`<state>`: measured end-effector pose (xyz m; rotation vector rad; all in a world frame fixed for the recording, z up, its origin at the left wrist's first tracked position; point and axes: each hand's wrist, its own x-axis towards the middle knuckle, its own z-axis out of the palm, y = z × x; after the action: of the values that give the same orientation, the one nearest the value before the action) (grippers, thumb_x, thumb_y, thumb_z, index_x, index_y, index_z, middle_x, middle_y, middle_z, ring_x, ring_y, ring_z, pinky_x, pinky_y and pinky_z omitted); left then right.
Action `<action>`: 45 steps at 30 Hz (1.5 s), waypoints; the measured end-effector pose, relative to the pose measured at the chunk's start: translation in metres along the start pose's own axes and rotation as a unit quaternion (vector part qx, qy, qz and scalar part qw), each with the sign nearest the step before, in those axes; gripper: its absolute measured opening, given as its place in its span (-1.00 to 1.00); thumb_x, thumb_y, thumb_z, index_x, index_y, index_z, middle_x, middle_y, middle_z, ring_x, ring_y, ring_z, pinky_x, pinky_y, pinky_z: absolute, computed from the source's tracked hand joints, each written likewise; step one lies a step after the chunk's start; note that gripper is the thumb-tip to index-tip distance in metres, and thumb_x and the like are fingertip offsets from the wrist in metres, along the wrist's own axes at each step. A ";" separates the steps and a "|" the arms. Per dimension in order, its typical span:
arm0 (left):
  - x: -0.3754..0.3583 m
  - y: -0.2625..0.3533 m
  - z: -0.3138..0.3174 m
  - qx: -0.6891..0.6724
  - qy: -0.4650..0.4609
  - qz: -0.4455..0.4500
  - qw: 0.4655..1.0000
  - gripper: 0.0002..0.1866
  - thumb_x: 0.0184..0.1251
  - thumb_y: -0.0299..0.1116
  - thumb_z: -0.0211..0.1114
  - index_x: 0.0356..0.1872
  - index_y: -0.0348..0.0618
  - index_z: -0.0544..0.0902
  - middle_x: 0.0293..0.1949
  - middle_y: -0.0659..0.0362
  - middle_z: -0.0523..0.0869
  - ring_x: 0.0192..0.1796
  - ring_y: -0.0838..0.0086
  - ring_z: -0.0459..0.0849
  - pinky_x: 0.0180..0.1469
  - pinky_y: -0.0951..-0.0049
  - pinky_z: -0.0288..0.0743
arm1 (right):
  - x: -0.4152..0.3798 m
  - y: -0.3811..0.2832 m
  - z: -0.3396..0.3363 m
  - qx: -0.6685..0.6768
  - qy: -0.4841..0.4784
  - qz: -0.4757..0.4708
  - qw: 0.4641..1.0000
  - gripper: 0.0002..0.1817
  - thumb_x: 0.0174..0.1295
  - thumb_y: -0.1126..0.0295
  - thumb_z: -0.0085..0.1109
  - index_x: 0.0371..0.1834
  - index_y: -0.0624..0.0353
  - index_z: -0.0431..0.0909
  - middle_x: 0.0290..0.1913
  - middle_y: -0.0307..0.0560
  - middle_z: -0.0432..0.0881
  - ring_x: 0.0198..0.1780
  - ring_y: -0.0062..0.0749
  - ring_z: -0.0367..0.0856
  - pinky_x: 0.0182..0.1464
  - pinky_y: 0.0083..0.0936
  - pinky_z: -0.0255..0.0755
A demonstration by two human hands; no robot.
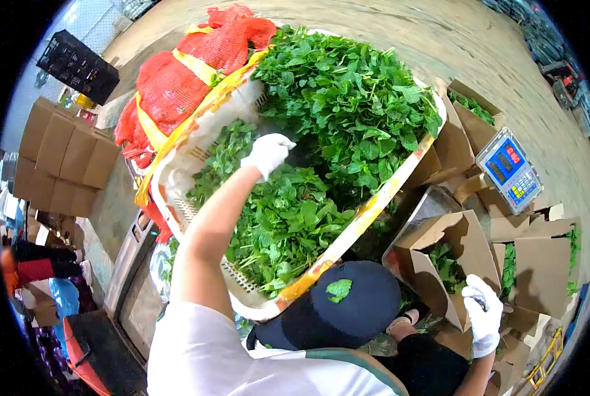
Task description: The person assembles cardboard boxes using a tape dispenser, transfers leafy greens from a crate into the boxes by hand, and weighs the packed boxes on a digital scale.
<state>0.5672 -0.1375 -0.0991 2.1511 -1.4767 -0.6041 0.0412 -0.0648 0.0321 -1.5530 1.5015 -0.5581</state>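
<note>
Left hand [267, 153]: I see it gloved, reaching into the greens [321, 158], fingers curled; what it grips I cannot tell.
Right hand [483, 315]: gloved, closed on the carton [453, 257] flap at the crate's right corner.
Crate [176, 198]: tilted, heaped full.
Risk: I judge leaves could slide over the low rim.
Scale [509, 168]: just beyond the cartons, easily knocked.
</note>
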 end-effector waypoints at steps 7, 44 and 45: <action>0.102 -0.052 0.093 0.484 -0.367 0.083 0.790 -0.78 0.02 -0.35 0.13 -0.31 -0.12 0.65 -0.19 -0.02 0.63 -0.14 0.21 0.62 -0.17 0.33 0.48 | 0.013 0.024 0.007 -0.064 0.013 -0.010 0.998 -0.66 -0.06 0.64 0.08 -0.13 0.28 0.51 -0.23 -0.10 0.60 -0.28 -0.59 0.53 -0.18 -0.66 0.38; 0.118 -0.110 0.155 0.541 -0.447 -0.017 0.712 -0.73 0.09 -0.31 0.08 -0.18 0.02 0.62 -0.02 0.15 0.57 -0.01 0.29 0.55 -0.10 0.30 0.44 | 0.046 0.040 0.014 -0.075 0.001 0.214 0.974 -0.58 -0.05 0.64 -0.01 -0.02 0.35 0.44 -0.30 -0.26 0.51 -0.27 -0.64 0.42 -0.15 -0.73 0.30; 0.118 -0.109 0.156 0.543 -0.449 -0.018 0.709 -0.73 0.08 -0.31 0.08 -0.19 0.02 0.63 -0.02 0.15 0.57 -0.02 0.29 0.56 -0.11 0.30 0.45 | 0.046 0.040 0.014 -0.074 0.003 0.216 0.974 -0.58 -0.05 0.64 -0.01 -0.02 0.35 0.44 -0.30 -0.26 0.51 -0.27 -0.64 0.42 -0.15 -0.73 0.30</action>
<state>0.5946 -0.2324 -0.2998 2.8770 -2.8717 -1.0697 0.0386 -0.1001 -0.0193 -1.2747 1.8508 -0.2014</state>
